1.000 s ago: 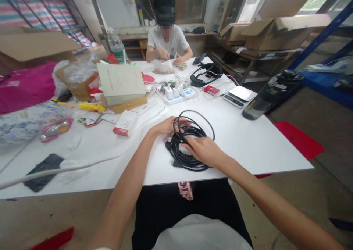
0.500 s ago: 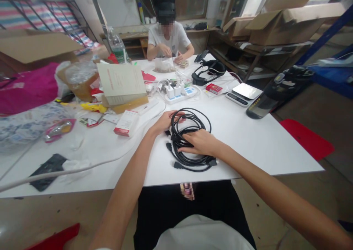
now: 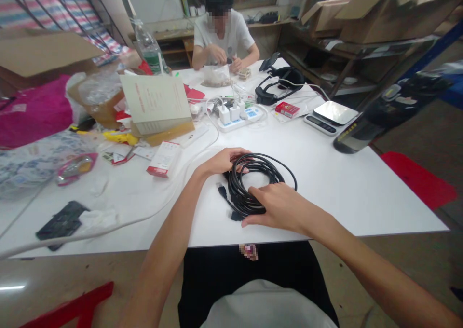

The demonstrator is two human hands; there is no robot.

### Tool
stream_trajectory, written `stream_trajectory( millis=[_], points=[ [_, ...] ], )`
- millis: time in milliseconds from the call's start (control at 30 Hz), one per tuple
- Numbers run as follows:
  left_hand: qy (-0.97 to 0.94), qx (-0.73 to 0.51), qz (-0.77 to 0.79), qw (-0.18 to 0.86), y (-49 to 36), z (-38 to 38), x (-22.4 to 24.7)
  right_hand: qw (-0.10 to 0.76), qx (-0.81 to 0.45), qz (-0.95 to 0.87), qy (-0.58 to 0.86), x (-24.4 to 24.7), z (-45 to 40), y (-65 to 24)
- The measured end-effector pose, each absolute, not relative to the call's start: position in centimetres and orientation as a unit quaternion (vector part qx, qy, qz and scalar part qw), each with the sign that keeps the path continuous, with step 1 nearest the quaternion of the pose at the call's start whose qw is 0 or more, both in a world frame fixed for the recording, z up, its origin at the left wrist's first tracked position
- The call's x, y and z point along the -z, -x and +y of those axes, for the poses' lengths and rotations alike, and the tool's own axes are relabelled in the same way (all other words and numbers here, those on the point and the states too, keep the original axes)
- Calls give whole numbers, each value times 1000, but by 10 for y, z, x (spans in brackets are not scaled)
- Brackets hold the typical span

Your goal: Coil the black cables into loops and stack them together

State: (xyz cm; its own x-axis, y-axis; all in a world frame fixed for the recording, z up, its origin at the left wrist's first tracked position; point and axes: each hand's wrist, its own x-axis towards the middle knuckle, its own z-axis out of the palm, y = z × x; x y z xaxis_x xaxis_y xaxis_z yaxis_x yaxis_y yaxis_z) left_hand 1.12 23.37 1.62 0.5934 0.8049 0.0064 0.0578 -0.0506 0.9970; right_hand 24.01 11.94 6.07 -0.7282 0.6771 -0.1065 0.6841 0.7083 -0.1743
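Observation:
A bundle of coiled black cables (image 3: 237, 185) lies on the white table in front of me, with several loops stacked together. My left hand (image 3: 229, 160) curls its fingers around the upper left of the coil. My right hand (image 3: 280, 203) grips the lower right side, its thumb along the near edge and its other fingers over the loops. A black plug (image 3: 222, 191) sticks out at the coil's left. Another connector (image 3: 237, 216) shows at the near edge, beside my right thumb. One looser loop arches out at the far right.
Beyond the coil are a white power strip (image 3: 240, 120), a black headset (image 3: 271, 91), a small scale (image 3: 331, 117) and a dark bottle (image 3: 361, 130). Boxes, bags and a red-white carton (image 3: 163, 159) crowd the left. Another person (image 3: 224, 43) sits opposite, hands at a clear bag.
The coil has been drawn into a tighter bundle, and its near connector ends are now partly covered. My right hand has moved right and closer to me. The view has shifted slightly.

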Motion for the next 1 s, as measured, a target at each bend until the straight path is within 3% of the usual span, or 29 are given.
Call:
stream_trajectory(
  millis=[300, 467, 833, 1000],
  points=[
    [-610, -318, 343, 640, -10, 234, -11, -89, -64, 928, -355, -36, 93, -239],
    [-554, -320, 359, 680, -14, 226, -26, -84, -120, 934, -325, -27, 93, -234],
    [-643, -369, 343, 577, -17, 230, -17, -130, -141, 937, -293, -9, 125, -238],
    [-605, -464, 438, 476, -15, 240, -9, -81, -92, 946, -302, -9, 165, -235]
  ],
)
